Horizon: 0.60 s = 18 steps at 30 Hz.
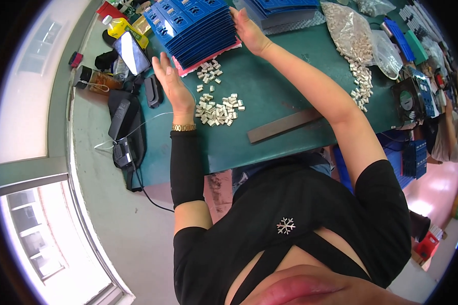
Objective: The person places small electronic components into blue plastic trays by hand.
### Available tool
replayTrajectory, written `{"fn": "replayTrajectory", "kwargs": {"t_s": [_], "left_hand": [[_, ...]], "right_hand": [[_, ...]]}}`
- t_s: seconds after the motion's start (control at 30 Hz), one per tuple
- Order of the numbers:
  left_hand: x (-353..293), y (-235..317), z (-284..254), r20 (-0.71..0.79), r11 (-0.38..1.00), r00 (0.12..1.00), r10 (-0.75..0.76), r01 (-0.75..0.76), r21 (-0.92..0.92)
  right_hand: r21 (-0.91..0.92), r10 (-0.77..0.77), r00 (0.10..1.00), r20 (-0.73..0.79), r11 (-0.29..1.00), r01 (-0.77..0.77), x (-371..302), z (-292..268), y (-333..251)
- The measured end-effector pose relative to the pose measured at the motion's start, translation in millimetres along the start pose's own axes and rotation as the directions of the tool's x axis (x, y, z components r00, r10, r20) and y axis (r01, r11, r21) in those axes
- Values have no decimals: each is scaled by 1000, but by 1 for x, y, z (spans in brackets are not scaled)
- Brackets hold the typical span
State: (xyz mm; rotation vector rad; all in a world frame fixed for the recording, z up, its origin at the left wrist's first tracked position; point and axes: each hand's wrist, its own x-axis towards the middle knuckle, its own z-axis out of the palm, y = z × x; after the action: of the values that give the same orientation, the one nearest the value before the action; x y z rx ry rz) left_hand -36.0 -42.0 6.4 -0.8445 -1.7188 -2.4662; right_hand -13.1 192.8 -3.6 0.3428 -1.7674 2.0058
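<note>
Near the left edge of the green tabletop [269, 86] I have a phone [132, 55] and a black case [153, 91]. My left hand [177, 87] is next, fingers wide and holding nothing, just beside the stack of blue boards [196, 35]; I can't tell if they touch it. That stack stands toward the far left corner, on a pink sheet [184, 70]. Nearer me lies a loose heap of white connectors [219, 111]. My right hand [252, 34] is at the stack's right side, fingers extended, contact unclear. A grey bar [280, 127] lies near the edge closest to me. Farther right, a clear bag [346, 30] of connectors sits toward the far edge.
</note>
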Motion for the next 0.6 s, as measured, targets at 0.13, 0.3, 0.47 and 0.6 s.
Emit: {"fn": "replayTrajectory", "kwargs": {"t_s": [0.13, 0.3, 0.47, 0.6], "left_hand": [[2, -6, -5, 119, 998, 992, -47, 51, -29], [7, -4, -3, 127, 988, 992, -12, 31, -151], [5, -11, -16, 119, 987, 993, 18, 1, -161], [7, -11, -6, 113, 982, 994, 4, 17, -186]], "right_hand": [[194, 28, 996, -86, 981, -11, 8, 0, 8], [396, 89, 970, -228, 918, 9, 11, 3, 6], [368, 132, 970, -205, 929, -49, 4, 14, 3], [236, 88, 962, -259, 971, -26, 5, -3, 12]]}}
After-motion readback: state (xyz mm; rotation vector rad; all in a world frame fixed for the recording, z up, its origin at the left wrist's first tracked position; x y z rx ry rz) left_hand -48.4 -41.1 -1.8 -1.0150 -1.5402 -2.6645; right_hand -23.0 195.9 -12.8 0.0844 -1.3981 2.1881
